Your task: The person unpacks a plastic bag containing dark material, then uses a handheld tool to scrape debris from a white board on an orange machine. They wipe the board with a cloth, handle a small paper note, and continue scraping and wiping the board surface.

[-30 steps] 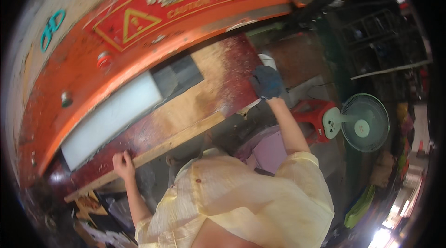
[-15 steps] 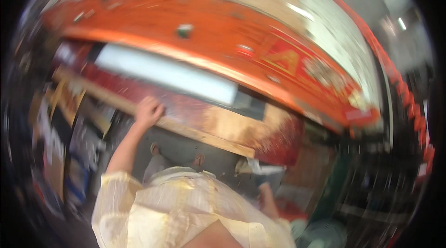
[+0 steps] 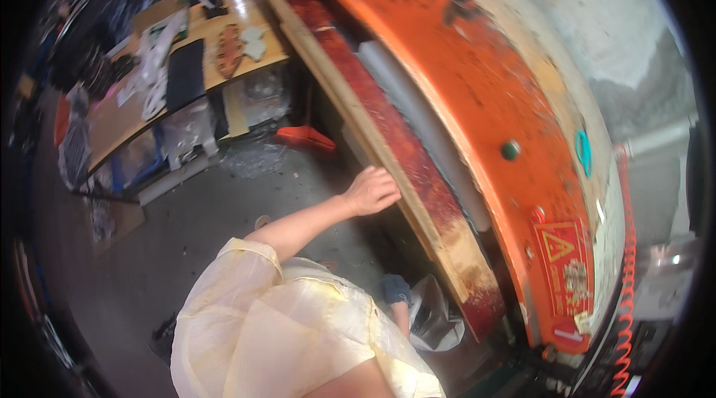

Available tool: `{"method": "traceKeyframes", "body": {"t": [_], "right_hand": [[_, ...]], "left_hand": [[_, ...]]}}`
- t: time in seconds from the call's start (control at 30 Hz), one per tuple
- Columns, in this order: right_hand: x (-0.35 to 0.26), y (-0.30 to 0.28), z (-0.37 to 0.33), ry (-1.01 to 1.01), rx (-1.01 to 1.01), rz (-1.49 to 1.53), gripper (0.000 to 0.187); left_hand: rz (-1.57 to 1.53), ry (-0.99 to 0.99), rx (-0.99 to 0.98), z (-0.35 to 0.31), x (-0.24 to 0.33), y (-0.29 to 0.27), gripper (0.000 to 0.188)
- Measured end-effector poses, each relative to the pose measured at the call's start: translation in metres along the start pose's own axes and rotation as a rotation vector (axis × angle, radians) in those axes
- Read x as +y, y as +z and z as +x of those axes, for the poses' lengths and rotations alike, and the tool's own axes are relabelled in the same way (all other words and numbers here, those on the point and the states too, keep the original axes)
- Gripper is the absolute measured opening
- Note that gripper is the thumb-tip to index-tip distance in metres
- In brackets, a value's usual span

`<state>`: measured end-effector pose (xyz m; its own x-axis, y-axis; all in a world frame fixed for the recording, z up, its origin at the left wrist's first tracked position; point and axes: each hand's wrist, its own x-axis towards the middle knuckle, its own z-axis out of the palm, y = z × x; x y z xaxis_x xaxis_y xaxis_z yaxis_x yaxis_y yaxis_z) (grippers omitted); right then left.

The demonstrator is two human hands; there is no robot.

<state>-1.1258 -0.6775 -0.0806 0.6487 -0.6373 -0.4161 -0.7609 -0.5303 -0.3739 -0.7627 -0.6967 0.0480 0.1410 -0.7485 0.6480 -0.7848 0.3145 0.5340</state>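
Observation:
My left hand is over the near wooden edge of a long worktop, its fingers curled in, with nothing visible in them. Whether it touches the wood I cannot tell. My right hand, low at my side, seems to be covered by a dark blue-grey glove, and its fingers are hidden. Close beside it is a crumpled whitish plastic sheet or bag; I cannot make out whether the hand grips it. Stained dark red, the worktop has a worn bare-wood patch near its right end.
Behind the worktop runs an orange machine body with a green button and a red warning label. At far left stands a wooden table with flat cut pieces. An orange-red dustpan-like thing lies on the grey floor.
My view has swung to the left, bringing the table and floor into sight. My left hand stays curled by the worktop's wooden edge. My right arm remains low at my side.

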Motion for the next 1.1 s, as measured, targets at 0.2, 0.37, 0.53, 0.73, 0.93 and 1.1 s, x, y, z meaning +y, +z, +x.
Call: {"method": "traceKeyframes", "body": {"t": [0.2, 0.37, 0.53, 0.73, 0.93, 1.1], "right_hand": [[-0.126, -0.043, 0.072, 0.222, 0.122, 0.293, 0.024], [-0.175, -0.067, 0.160, 0.155, 0.534, 0.495, 0.026], [-0.209, -0.118, 0.258, 0.289, 0.731, 0.887, 0.024], [-0.273, -0.096, 0.308, 0.423, 0.259, 0.938, 0.016], [-0.424, -0.045, 0.345, 0.239, 0.019, 0.537, 0.026], [-0.548, -0.045, 0.411, 0.027, -0.066, 0.495, 0.026]], "left_hand": [[-0.037, -0.657, -0.180, -0.162, -0.070, -0.125, 0.024], [0.128, -1.329, -0.126, -0.343, -0.122, -0.223, 0.026], [-0.120, -1.729, 0.857, -0.489, -0.123, -0.288, 0.021], [-0.392, -1.942, 1.244, -0.577, -0.086, -0.318, 0.016], [-0.512, -2.010, 1.154, -0.583, -0.077, -0.278, 0.019], [-0.514, -1.936, 1.034, -0.562, -0.084, -0.285, 0.018]]}}
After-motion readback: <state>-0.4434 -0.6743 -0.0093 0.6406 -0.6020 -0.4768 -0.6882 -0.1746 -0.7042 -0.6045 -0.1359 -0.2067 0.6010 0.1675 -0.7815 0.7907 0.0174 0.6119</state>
